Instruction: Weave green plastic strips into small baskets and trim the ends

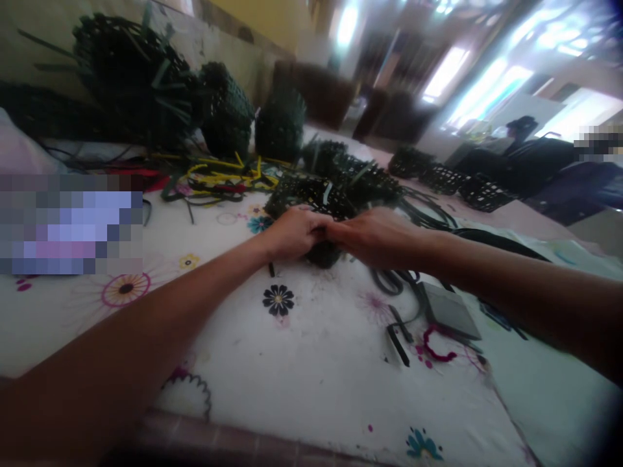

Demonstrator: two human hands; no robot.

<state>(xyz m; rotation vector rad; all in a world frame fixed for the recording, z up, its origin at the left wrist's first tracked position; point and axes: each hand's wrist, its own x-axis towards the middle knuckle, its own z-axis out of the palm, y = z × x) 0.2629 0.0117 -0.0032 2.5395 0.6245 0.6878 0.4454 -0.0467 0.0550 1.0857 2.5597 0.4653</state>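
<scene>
Both my hands meet at the near side of a dark green woven basket (311,193) that lies on the flowered tablecloth. My left hand (293,232) is closed, its fingers curled at the basket's edge. Pressed against it from the right, my right hand (377,237) is closed too, thumb and fingers pinched together at the same edge. Part of the weave shows below the hands. Strip ends stick up from the basket's top. The exact strip between my fingertips is hidden.
Several dark woven baskets (280,123) stand along the back, with more at the right rear. Yellow strips (228,174) lie behind my left hand. Beneath my right forearm are loose dark strips, a grey block (450,310) and a dark red cord (435,350). A person (522,126) sits far right.
</scene>
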